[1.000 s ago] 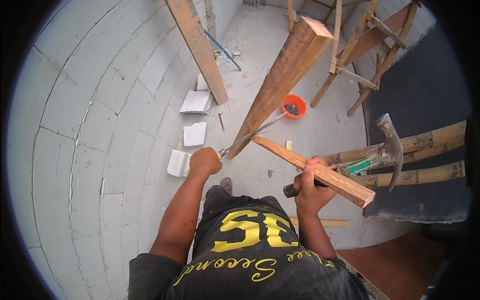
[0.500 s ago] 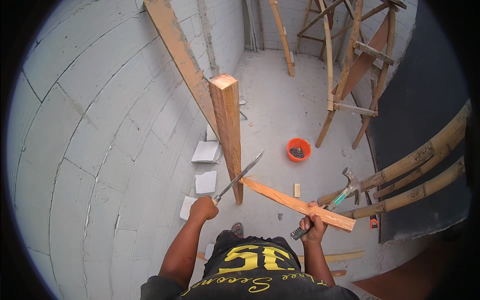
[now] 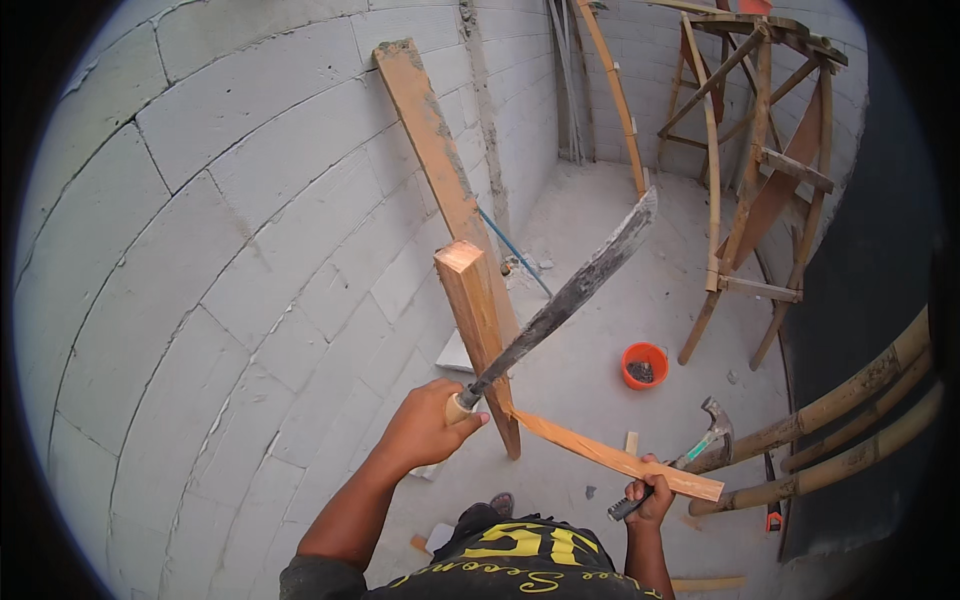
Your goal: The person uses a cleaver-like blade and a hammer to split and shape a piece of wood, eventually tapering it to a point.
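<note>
Gripping a machete by its wooden handle, the left hand has its fingers wrapped tight, and the long dark blade slants up and to the right, crossing in front of an upright post. The right hand, lower and to the right, is closed on two things at once: a hammer, whose steel head rises up to the right, and a thin slat, which runs from the foot of the post down to the right past the fist. A plank leans against the grey block wall behind the post. On the concrete floor below sits an orange bucket, well apart from both hands. Bamboo poles curve along the right edge, and a wooden trestle stands farther back near the corner.
</note>
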`<state>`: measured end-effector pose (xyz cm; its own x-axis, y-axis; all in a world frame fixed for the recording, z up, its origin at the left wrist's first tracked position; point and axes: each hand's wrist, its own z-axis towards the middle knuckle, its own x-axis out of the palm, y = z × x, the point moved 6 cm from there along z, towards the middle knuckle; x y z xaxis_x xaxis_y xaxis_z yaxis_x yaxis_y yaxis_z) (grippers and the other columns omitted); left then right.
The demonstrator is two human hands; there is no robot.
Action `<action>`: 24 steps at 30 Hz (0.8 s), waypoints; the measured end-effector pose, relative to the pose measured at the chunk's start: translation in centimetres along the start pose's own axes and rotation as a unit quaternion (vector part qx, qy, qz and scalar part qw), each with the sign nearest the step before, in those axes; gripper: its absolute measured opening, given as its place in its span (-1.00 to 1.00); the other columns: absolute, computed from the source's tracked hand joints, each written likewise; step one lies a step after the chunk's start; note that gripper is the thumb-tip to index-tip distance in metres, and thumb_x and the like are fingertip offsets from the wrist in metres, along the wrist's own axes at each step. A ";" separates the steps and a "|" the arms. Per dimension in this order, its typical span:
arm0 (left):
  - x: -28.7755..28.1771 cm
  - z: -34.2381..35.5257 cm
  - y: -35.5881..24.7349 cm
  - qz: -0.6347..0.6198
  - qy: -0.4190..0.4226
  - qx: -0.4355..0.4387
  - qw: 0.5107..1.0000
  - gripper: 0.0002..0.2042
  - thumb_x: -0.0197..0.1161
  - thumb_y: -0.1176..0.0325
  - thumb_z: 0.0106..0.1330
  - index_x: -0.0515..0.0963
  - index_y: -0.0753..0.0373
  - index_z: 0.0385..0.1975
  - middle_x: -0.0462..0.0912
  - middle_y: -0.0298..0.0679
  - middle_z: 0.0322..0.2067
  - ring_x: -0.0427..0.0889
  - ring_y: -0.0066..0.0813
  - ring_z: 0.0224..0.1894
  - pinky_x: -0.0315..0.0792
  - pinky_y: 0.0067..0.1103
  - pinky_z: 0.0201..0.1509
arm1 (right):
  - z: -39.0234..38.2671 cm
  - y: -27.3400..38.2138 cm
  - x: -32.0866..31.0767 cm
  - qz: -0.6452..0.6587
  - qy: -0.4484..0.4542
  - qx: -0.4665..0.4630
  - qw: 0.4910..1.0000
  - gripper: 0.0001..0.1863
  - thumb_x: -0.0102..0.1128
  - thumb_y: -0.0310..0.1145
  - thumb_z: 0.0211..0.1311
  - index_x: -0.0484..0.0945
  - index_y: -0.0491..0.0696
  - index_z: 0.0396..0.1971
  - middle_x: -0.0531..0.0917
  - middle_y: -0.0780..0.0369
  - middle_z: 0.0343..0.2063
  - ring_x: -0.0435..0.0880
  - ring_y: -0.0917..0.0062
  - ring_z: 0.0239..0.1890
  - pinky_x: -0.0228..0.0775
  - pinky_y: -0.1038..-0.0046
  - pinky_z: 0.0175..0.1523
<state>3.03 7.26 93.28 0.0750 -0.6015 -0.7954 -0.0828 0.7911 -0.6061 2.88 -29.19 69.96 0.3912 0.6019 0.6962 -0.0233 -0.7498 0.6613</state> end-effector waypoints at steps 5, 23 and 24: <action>-8.8 -0.2 -7.8 -0.041 -0.298 0.126 0.945 -0.63 0.41 0.28 0.29 0.53 0.32 0.01 0.61 -0.08 -0.13 0.63 -0.12 -0.09 0.48 -0.33 0.00 | 1.5 -0.8 -1.6 -0.005 0.019 0.027 0.999 -0.74 -0.01 -0.51 0.08 0.45 -0.18 -0.19 0.60 0.21 -0.32 0.28 0.70 -0.81 0.26 0.60 -0.73; -8.6 2.6 -11.2 0.163 -0.351 0.089 0.918 -0.62 0.43 0.29 0.17 0.57 0.19 -0.02 0.65 -0.19 -0.10 0.68 -0.04 -0.11 0.56 -0.25 -0.06 | 3.5 -4.7 -10.1 0.108 0.014 0.179 0.978 -0.56 0.08 -0.38 0.13 0.48 -0.23 0.02 0.44 0.28 -0.65 0.31 0.56 -0.76 0.25 0.48 -0.62; -8.7 2.5 -10.8 0.172 -0.357 0.092 0.914 -0.63 0.43 0.28 0.18 0.57 0.20 -0.03 0.65 -0.16 -0.11 0.67 -0.03 -0.10 0.56 -0.24 -0.06 | 4.3 -6.3 -11.5 0.174 0.015 0.219 0.960 -0.64 0.06 -0.45 0.08 0.46 -0.21 -0.08 0.49 0.22 -0.50 0.35 0.54 -0.72 0.25 0.47 -0.62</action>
<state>5.80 4.20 106.80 0.7105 -0.1403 -0.6896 -0.0601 0.9643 -0.2580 2.47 -32.53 56.62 0.4028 0.2963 0.8660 0.2442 -0.9467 0.2103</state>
